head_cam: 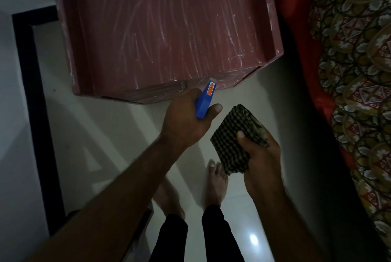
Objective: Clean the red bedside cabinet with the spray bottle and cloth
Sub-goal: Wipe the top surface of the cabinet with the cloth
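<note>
The red bedside cabinet [165,26] fills the upper middle of the head view; its top is streaked with pale marks. My left hand [186,122] grips the blue head of the spray bottle [204,100], whose nozzle points at the cabinet's front edge; the bottle's body is hidden under the hand. My right hand [260,155] holds a folded dark checked cloth [234,141] just right of the bottle, below the cabinet's front right corner, with the thumb pressed on top of it.
A bed with a patterned red and olive cover [355,71] runs down the right side. A black door frame [36,113] stands at the left. My bare feet [215,183] are on the glossy white tiled floor [105,134] in front of the cabinet.
</note>
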Motion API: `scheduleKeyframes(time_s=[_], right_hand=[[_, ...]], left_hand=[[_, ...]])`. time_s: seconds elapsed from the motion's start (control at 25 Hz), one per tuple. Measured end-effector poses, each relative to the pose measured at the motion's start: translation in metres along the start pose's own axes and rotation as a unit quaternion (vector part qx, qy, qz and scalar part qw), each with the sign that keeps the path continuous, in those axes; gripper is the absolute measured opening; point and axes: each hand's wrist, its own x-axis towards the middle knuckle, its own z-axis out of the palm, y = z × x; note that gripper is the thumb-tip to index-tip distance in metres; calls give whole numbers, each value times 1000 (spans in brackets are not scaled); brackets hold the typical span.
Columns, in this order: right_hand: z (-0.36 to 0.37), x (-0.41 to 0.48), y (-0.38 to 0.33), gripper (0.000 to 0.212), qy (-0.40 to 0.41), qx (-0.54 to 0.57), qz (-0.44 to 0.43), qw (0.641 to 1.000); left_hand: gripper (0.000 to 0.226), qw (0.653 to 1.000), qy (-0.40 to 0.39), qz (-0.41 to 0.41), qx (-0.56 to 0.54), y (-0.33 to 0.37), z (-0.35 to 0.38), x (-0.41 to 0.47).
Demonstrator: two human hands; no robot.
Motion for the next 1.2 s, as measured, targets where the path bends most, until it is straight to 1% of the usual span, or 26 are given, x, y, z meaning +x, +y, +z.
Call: scheduleKeyframes(time_s=[0.12, 0.24, 0.36, 0.4, 0.52, 0.6, 0.64, 0.68, 0.76, 0.8, 0.84, 0.92, 0.96, 1.08, 1.2], right_hand=[[-4, 1, -1, 39, 2, -11, -11, 1000], [-2, -2, 0, 40, -5, -10, -21, 1000], [6, -6, 1, 37, -12, -18, -24, 999], [13, -7, 1, 38, -19, -23, -28, 999], [48, -10, 2, 54, -64, -63, -56, 994], [80, -14, -1, 62, -106, -133, -108, 979], [99, -16, -2, 62, -122, -185, -156, 962], [115, -17, -4, 60, -122, -246, -222, 936], [146, -16, -5, 60, -89, -359, -368, 853], [161, -14, -5, 65, -65, -400, -425, 809], [174, -10, -4, 70, -42, -431, -463, 773], [201, -2, 1, 80, -20, -491, -496, 716], [212, 1, 6, 83, -31, -520, -493, 697], [233, 4, 30, 85, -97, -560, -473, 673], [232, 17, 34, 77, -97, -580, -508, 630]], left_hand=[[48, 999, 7, 0, -33, 1, 3, -1], [39, 997, 42, -10, -68, -2, -1, -10], [39, 987, 73, -57, -130, -9, -10, -26], [37, 984, 90, -66, -136, -14, -16, -32], [32, 976, 147, -95, -128, -32, -38, -50], [32, 968, 175, -114, -143, -44, -56, -64], [33, 964, 188, -119, -148, -51, -67, -71], [33, 961, 197, -125, -149, -55, -75, -76], [29, 958, 210, -136, -141, -67, -89, -86], [28, 956, 216, -143, -135, -73, -96, -90], [28, 955, 221, -151, -132, -78, -100, -93], [31, 948, 235, -162, -141, -88, -110, -97], [32, 946, 241, -163, -144, -91, -113, -98], [37, 943, 250, -163, -149, -101, -123, -101], [39, 941, 244, -170, -158, -110, -131, -101]])
